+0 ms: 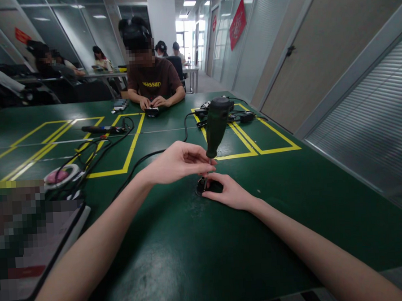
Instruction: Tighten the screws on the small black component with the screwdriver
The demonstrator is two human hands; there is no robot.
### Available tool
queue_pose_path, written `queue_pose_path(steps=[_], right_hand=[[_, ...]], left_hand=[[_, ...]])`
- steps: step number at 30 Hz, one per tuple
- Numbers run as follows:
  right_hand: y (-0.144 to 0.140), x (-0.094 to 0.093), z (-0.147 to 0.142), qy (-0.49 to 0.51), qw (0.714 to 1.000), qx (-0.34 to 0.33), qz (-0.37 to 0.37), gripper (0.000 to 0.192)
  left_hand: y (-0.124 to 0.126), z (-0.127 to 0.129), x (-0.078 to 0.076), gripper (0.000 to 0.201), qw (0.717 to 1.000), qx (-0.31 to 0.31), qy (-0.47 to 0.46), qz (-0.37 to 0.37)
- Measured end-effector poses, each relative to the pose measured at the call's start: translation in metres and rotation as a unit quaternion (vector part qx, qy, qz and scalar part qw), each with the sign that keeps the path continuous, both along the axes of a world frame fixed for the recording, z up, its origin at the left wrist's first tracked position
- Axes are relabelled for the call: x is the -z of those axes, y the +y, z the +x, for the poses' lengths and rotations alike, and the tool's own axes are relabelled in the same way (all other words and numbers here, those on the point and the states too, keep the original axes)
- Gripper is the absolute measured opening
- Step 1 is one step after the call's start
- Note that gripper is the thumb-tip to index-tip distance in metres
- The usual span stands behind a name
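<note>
A screwdriver (pixel 216 127) with a thick dark green handle stands nearly upright, its tip down at a small dark round part (pixel 200 186) on the green table. My left hand (pixel 183 162) pinches the metal shaft just below the handle, thumb and fingers closed. Low on the tabletop, my right hand (pixel 227 192) curls its thumb and forefinger around the small part and the lower end of the shaft. Its fingers partly hide the part, so I cannot make out what it is.
Yellow tape (pixel 133 143) marks rectangles on the table (pixel 180 268). Cables and adapters (pixel 246 116) lie at the back right. A dark tool with a cord (pixel 100 129), a white tape roll (pixel 61 176) and a tablet-like device (pixel 58 257) are at left. A person (pixel 155 79) works opposite.
</note>
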State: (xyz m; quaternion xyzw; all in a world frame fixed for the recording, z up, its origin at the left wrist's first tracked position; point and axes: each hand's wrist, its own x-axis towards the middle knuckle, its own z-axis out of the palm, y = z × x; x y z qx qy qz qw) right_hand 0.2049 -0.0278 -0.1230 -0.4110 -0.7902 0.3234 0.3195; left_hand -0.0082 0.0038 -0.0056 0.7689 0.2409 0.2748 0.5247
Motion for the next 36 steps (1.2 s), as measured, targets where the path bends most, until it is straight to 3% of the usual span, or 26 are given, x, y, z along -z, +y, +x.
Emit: queue_pose_path(steps=[14,21,28,36], right_hand=[[-0.0001,-0.0008,-0.0011,0.004,1.0,-0.005,0.001,0.018],[-0.0005,-0.003,-0.0008,0.003,1.0,-0.005,0.002,0.019],[-0.0004,-0.0006,-0.0008,0.004,1.0,0.001,0.004,0.02],[0.0008,0.0016,-0.0004,0.007,1.0,-0.002,-0.001,0.022]], left_hand=[[-0.0011,0.0041,0.0029,0.017,0.997,-0.04,0.009,0.073],[-0.0031,0.0061,0.0024,0.019,0.997,-0.041,-0.006,0.063],[-0.0034,0.0073,0.0046,0.018,1.0,-0.015,-0.014,0.006],[-0.0023,-0.0004,-0.003,0.018,1.0,0.001,0.005,-0.005]])
